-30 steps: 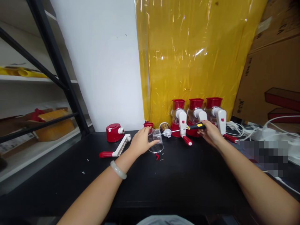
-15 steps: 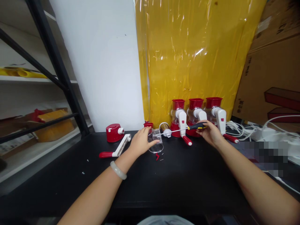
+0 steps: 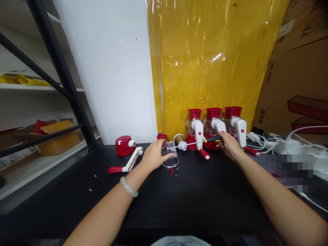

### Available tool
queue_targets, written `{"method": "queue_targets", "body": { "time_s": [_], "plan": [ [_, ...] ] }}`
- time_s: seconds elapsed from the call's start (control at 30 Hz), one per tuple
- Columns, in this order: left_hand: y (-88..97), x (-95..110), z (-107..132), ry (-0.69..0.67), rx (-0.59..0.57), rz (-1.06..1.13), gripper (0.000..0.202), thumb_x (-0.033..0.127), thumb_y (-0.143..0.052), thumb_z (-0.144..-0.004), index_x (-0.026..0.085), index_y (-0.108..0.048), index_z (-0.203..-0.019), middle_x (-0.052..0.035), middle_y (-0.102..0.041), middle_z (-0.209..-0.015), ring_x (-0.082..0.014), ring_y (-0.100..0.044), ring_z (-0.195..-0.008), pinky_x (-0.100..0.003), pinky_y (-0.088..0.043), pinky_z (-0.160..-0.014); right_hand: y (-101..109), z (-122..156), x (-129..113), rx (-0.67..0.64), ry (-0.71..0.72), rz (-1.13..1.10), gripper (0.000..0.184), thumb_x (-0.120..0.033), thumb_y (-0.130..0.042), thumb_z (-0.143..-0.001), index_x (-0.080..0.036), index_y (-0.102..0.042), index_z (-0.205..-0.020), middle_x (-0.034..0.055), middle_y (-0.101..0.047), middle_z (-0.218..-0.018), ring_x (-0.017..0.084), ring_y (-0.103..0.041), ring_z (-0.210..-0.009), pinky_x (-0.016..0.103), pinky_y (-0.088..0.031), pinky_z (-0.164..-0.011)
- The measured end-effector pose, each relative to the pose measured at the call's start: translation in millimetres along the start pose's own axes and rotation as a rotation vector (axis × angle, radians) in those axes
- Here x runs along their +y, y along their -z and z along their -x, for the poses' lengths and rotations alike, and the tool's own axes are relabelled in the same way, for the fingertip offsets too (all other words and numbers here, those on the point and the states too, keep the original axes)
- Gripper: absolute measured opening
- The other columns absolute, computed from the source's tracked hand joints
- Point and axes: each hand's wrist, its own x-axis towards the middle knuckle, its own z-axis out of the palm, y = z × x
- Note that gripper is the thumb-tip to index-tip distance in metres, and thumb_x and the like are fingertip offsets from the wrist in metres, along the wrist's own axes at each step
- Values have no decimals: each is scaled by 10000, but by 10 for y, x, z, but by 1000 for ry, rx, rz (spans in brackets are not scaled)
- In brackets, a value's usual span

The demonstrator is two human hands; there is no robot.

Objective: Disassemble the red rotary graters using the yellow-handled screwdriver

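My right hand [image 3: 229, 145] grips the black and yellow handle of a screwdriver [image 3: 213, 139]. Its long shaft points left, with the tip at a clear plastic housing [image 3: 171, 155] lying on the table. Around the left side of that housing my left hand [image 3: 154, 154] is closed, thumb stretched along the front; part of the housing is hidden behind the fingers. In front of it lie a small red plastic piece [image 3: 171, 172] and tiny metal pins. A grater drum [image 3: 180, 142] rests just behind the shaft. Left of my hand are a white crank with a red grip [image 3: 127, 164] and a red base [image 3: 124, 146].
Three assembled red and white rotary graters [image 3: 195, 130] stand in a row at the back right. White cables [image 3: 278, 143] and a cardboard box [image 3: 294, 82] are on the right. A black-framed shelf [image 3: 57, 65] stands at the left. Small screws [image 3: 90, 190] lie on the black table [image 3: 194, 201].
My right hand has shifted slightly left on the screwdriver handle, its fingers changing their hold. The left hand and the housing stay practically where they were.
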Motion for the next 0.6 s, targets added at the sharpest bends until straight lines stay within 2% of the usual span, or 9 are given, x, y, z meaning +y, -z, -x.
{"method": "queue_targets", "body": {
  "time_s": [0.13, 0.2, 0.47, 0.6],
  "plan": [
    [4, 4, -3, -3, 1, 2, 763, 662, -609, -821, 161, -460, -1376, -167, -583, -1333, -328, -559, -1233, -482, -455, -1033, -103, 92, -153, -16, -32, -145, 145, -278, -709, -638, -202, -592, -678, -30, -513, -546, 91, -439, -475, 228, -437, -459],
    [4, 3, -4, -3, 4, 2, 770, 668, -606, -819, 161, -456, -1379, -170, -581, -1337, -330, -557, -1234, -483, -454, -1034, -126, 120, -205, -21, -39, -199, 131, -257, -691, -600, -198, -589, -658, -17, -531, -572, 100, -458, -504, 236, -438, -470],
    [8, 10, 0, -1, 8, 14, 753, 655, -620, -817, 171, -460, -1372, -167, -580, -1340, -332, -556, -1237, -482, -448, -1036, -51, 124, -193, -106, -16, -228, 159, -295, -690, -576, -220, -598, -681, -9, -562, -631, 129, -508, -547, 269, -453, -492],
    [7, 6, 1, 1, 0, 13, 757, 656, -616, -821, 159, -460, -1370, -166, -585, -1334, -330, -557, -1235, -475, -448, -1036, -37, 45, -119, -55, -7, -196, 257, -422, -737, -629, -222, -590, -698, -12, -557, -605, 137, -522, -525, 268, -448, -466]
  ]
}}
